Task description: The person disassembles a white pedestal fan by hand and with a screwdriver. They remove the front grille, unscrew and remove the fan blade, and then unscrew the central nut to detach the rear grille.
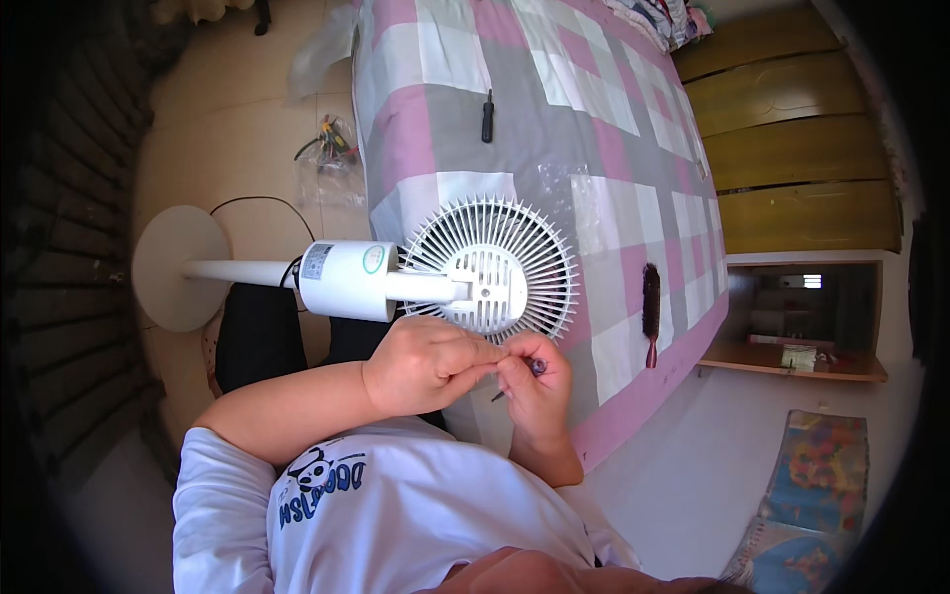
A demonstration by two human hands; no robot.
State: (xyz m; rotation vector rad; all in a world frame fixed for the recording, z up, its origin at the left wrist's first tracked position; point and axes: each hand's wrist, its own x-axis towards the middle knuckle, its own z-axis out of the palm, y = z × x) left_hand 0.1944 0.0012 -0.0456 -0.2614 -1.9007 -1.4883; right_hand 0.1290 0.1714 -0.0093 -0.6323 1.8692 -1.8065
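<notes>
A white pedestal fan lies sideways, its slatted round grille on the checked bedspread and its round base off to the left. Just in front of the grille my two hands meet. My left hand is closed in a pinch against the fingertips of the right; whatever it pinches is too small to make out. My right hand is curled round a small screwdriver with a dark purplish handle, whose thin shaft shows below the thumb. Most of this tool is hidden by the fingers.
A black-handled screwdriver lies farther back on the bed. To the right rests a dark bristle brush with a reddish handle. A clear plastic bag of tools sits on the tiled floor beside the bed. A black cord runs from the fan.
</notes>
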